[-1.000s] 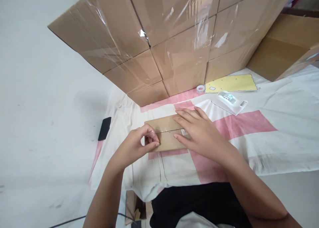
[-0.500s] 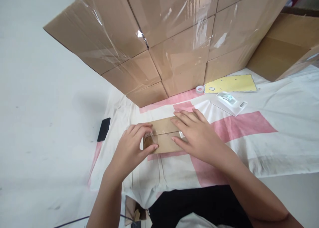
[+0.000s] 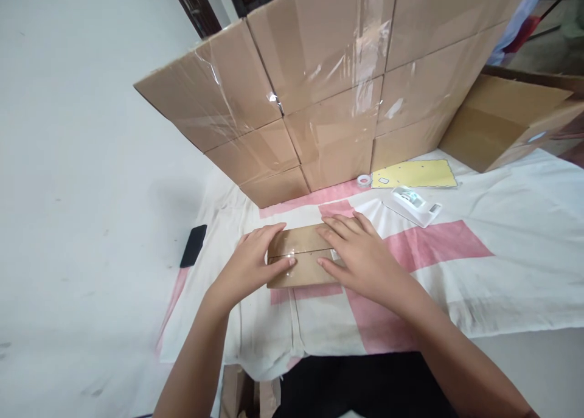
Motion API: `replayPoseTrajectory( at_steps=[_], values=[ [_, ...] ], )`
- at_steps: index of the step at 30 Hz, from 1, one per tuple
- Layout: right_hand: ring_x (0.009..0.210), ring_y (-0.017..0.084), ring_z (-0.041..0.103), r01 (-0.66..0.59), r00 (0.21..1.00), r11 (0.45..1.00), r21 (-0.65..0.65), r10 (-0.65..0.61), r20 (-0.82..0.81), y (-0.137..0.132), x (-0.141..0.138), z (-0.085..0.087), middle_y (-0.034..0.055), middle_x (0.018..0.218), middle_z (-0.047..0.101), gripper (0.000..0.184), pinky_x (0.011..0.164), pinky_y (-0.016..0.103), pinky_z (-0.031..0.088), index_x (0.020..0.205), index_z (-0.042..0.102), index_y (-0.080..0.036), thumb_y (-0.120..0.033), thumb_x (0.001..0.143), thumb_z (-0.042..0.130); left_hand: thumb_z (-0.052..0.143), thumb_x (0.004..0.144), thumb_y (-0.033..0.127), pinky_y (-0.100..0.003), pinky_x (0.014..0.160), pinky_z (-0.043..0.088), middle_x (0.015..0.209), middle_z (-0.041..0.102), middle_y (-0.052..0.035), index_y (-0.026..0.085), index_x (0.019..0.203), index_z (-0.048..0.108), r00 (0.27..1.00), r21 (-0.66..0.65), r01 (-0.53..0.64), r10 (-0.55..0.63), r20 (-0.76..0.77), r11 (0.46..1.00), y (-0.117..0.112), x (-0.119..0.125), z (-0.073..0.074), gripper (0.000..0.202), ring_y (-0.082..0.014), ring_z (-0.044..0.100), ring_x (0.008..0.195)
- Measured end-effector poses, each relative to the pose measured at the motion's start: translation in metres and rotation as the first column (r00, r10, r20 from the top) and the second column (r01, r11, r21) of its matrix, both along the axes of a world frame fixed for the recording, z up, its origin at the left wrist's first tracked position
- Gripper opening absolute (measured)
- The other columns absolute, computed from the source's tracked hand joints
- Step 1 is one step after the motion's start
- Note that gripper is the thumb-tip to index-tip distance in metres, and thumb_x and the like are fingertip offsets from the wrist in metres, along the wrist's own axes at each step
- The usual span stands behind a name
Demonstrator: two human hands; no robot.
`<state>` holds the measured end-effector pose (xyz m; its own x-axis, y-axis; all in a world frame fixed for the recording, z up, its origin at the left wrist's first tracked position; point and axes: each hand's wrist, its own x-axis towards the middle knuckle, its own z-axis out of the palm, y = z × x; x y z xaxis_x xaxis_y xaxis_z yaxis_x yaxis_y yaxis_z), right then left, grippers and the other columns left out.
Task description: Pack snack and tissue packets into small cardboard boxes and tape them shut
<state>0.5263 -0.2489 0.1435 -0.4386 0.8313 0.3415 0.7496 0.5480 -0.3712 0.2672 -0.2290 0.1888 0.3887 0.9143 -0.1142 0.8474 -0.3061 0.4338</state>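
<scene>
A small closed cardboard box (image 3: 305, 271) lies on the cloth in front of me, its two top flaps meeting along a lengthwise seam. Clear tape glints near its left end. My left hand (image 3: 255, 261) grips that end, its thumb pressed on the near flap and its fingers at the far edge. Across the right part of the box rests my right hand (image 3: 353, 250), fingers spread on the far flap and thumb apart on the near one. The box's right end is hidden under this hand. A small white patch shows beside the palm.
Taped cardboard panels (image 3: 335, 126) stand upright at the back. Before them lie a tape roll (image 3: 364, 180), a yellow card (image 3: 415, 174) and a white package (image 3: 415, 206). An open carton (image 3: 493, 114) stands at right. A black phone-like object (image 3: 193, 246) lies at left on the cloth (image 3: 515, 284).
My left hand has straightened its fingers and closed in on the box's left end, where the flap now lies flatter. My right hand stays on the box. The view has tilted up.
</scene>
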Motion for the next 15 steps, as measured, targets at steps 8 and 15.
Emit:
replayPoseTrajectory(
  at_steps=[8, 15],
  values=[
    [0.137, 0.034, 0.052, 0.014, 1.000, 1.000, -0.020, -0.015, -0.026, -0.001, -0.001, 0.001, 0.0142, 0.142, 0.063, 0.039, 0.120, 0.061, 0.029, 0.132, 0.065, -0.019, -0.039, 0.099, 0.058, 0.057, 0.095, 0.048, -0.042, 0.103, 0.045, 0.122, 0.061, -0.0059, 0.027, 0.127, 0.057, 0.888, -0.107, -0.242, 0.265, 0.375, 0.964, 0.022, 0.018, -0.050, 0.039, -0.0238, 0.058, 0.116],
    [0.140, 0.036, 0.048, 0.070, 0.994, 0.993, -0.096, -0.078, -0.080, -0.003, -0.001, 0.001, 0.0132, 0.146, 0.061, 0.040, 0.114, 0.070, 0.034, 0.132, 0.064, -0.021, -0.038, 0.095, 0.061, 0.058, 0.093, 0.046, -0.035, 0.092, 0.048, 0.110, 0.058, -0.0028, 0.028, 0.132, 0.054, 0.872, -0.135, -0.196, 0.235, 0.429, 0.971, 0.026, 0.016, -0.051, 0.043, -0.0187, 0.059, 0.097]
  ],
)
